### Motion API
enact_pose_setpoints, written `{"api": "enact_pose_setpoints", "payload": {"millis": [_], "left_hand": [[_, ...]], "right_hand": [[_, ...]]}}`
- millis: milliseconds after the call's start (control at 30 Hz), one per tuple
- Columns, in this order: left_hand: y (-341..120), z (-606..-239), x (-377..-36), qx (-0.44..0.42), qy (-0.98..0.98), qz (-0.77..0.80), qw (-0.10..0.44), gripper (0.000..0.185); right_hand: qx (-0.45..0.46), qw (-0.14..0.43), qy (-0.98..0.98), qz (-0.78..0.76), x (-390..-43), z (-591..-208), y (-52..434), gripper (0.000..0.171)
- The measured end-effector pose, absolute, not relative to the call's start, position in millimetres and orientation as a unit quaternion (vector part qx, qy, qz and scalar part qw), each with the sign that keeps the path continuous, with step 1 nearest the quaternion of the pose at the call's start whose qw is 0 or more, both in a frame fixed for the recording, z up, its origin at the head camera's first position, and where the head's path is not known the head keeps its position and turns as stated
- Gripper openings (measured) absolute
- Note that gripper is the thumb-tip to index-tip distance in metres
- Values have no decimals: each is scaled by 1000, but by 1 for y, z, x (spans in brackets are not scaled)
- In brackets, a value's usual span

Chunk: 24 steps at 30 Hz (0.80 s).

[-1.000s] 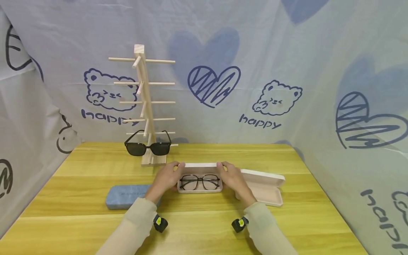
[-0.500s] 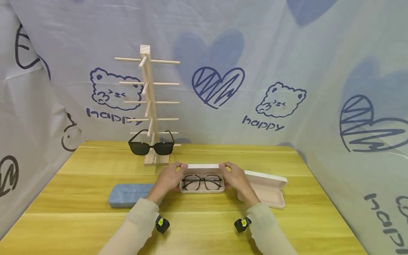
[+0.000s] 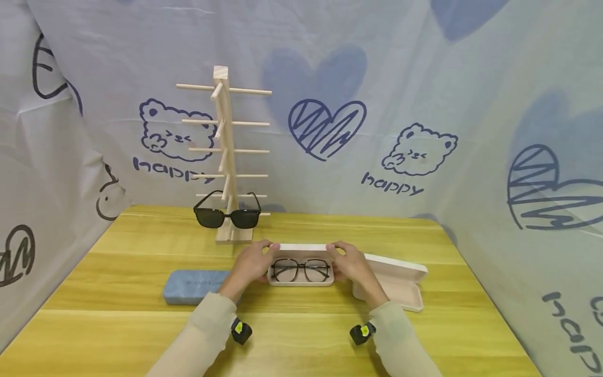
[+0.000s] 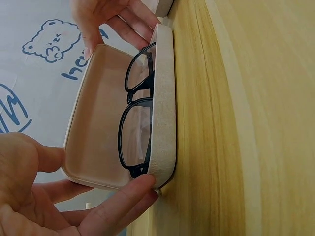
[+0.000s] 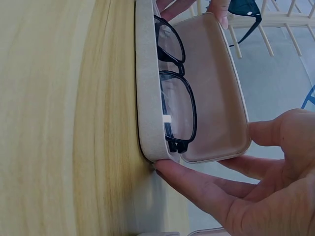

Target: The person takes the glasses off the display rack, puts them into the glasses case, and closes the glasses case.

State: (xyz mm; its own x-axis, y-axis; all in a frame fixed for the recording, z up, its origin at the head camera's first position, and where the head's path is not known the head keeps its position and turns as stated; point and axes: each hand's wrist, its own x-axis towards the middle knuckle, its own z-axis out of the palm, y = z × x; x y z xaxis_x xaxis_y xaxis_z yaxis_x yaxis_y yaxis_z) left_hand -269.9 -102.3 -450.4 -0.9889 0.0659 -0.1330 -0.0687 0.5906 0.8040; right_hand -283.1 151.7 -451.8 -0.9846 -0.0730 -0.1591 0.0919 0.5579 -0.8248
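1. Glasses case first: cream, lying open on the wooden surface right in front of me, base flat, lid standing up at the far edge.
2. Inside the base I see black-rimmed glasses, folded, lenses facing up. They sit fully within the tray, so I judge the loading step done and only the closing left.
3. My left hand holds the left end of the case. In the left wrist view the thumb is curled against the lid's edge and one finger lies along the outside of the base, so the hand pinches that end.
4. My right hand mirrors it at the right end. The right wrist view shows its fingers under the base corner and the thumb pointing at the lid's rim, gripping rather than spread.
5. The lid looks wide open, not yet swung down over the lenses. I would call the closing barely begun, if at all.
6. Just left of my left forearm lies a blue case, closed. Touching or just beside my right hand is a second cream case, open or partly open; I cannot tell if anything is in it.
7. Farther back stands a wooden rack with rows of pegs, carrying dark sunglasses on its lowest rung.
8. Behind everything hangs a pale printed cloth with bears and hearts.
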Motion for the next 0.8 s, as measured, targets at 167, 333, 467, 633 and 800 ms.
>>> {"api": "enact_pose_setpoints", "payload": {"millis": [167, 333, 467, 633, 800], "left_hand": [[-105, -450, -270, 7, 894, 442, 71, 51], [-108, -451, -268, 17, 897, 436, 72, 49], [-109, -452, -266, 36, 903, 423, 60, 46], [-109, -452, -264, 44, 902, 425, 53, 43], [-109, -452, -261, 43, 902, 426, 52, 42]], "right_hand": [[6, 90, 882, -463, -283, -451, 152, 48], [-13, 89, 889, -449, -282, -450, 153, 42], [-30, 86, 893, -440, -282, -450, 156, 36], [-32, 96, 885, -455, -282, -451, 157, 29], [-30, 109, 882, -457, -280, -449, 158, 26]]}}
